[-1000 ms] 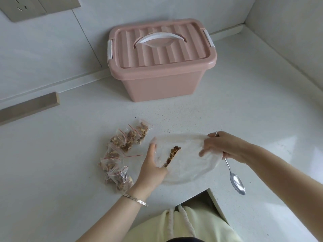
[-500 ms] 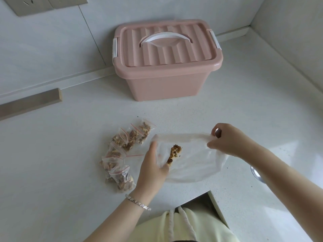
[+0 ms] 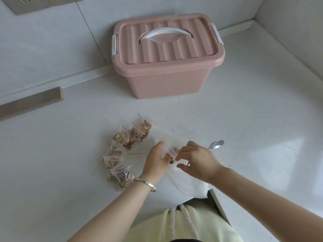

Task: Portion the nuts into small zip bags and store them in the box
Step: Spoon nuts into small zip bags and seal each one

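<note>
The pink box [image 3: 167,79] stands at the back of the white table [image 3: 253,119], close to the wall, with its ribbed lid [image 3: 166,41] on and the white handle [image 3: 165,33] lying flat; nothing lies between it and the hands but a few dark crumbs. The nuts are in two places. Most are already in the small zip bags [image 3: 122,151], a loose curved row of clear packets with red strips, just left of the left hand [image 3: 155,161] and partly overlapping one another. A last small clump of nuts [image 3: 172,157] sits inside the large clear bag [image 3: 188,182], right between the two hands. The left hand lies on that bag with the fingers reaching toward the clump; whether they pinch the plastic I cannot tell. A silver bracelet [image 3: 145,184] circles its wrist. The right hand [image 3: 195,159] is curled round the handle of a spoon [image 3: 216,144], whose bowl sticks out beyond the knuckles, and its fingertips meet the bag beside the clump. Both hands cover most of the bag's upper part. A wooden strip [image 3: 31,102] lies at the far left along the wall, and a wall plate [image 3: 29,4] shows above it.
</note>
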`<move>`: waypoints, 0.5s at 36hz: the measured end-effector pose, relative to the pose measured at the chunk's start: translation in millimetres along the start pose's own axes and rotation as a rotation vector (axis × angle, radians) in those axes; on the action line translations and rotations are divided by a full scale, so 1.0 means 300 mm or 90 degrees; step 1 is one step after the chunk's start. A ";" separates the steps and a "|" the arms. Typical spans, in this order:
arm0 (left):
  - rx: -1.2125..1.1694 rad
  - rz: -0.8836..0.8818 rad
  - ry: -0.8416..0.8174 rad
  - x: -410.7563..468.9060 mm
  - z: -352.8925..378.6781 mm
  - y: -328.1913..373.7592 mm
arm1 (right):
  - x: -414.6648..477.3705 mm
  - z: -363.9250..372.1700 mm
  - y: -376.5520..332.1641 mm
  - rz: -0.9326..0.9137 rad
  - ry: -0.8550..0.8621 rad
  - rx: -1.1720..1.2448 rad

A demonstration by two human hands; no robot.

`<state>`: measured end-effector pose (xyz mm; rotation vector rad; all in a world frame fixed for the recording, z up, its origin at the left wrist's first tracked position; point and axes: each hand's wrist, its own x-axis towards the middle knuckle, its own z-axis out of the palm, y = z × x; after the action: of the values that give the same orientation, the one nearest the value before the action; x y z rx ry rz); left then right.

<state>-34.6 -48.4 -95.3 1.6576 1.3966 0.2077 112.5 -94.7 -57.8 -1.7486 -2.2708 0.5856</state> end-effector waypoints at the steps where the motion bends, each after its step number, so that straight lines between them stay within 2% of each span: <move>1: 0.014 0.026 0.018 -0.005 -0.007 0.000 | 0.008 0.019 0.006 0.016 -0.029 -0.001; 5: 0.072 0.126 0.042 -0.008 -0.020 -0.036 | 0.032 0.079 0.027 0.076 -0.148 -0.029; 10: 0.145 0.132 -0.019 0.008 -0.027 -0.069 | 0.039 0.097 0.037 0.137 -0.142 -0.075; 13: 0.126 0.072 -0.050 0.012 -0.023 -0.050 | 0.033 0.084 0.010 0.052 -0.018 -0.071; 15: 0.119 0.063 -0.057 0.010 -0.019 -0.038 | 0.023 0.100 -0.004 -0.067 0.038 -0.031; 17: 0.120 0.089 -0.061 0.014 -0.007 -0.043 | 0.018 0.105 -0.027 -0.130 -0.009 -0.022; 18: 0.118 0.100 -0.068 0.016 -0.003 -0.049 | 0.020 0.101 -0.040 -0.120 -0.056 -0.024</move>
<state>-43.5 -44.9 -107.5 1.9059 1.2371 0.0794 88.2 -96.9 -80.1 -1.5292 -2.4874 0.5952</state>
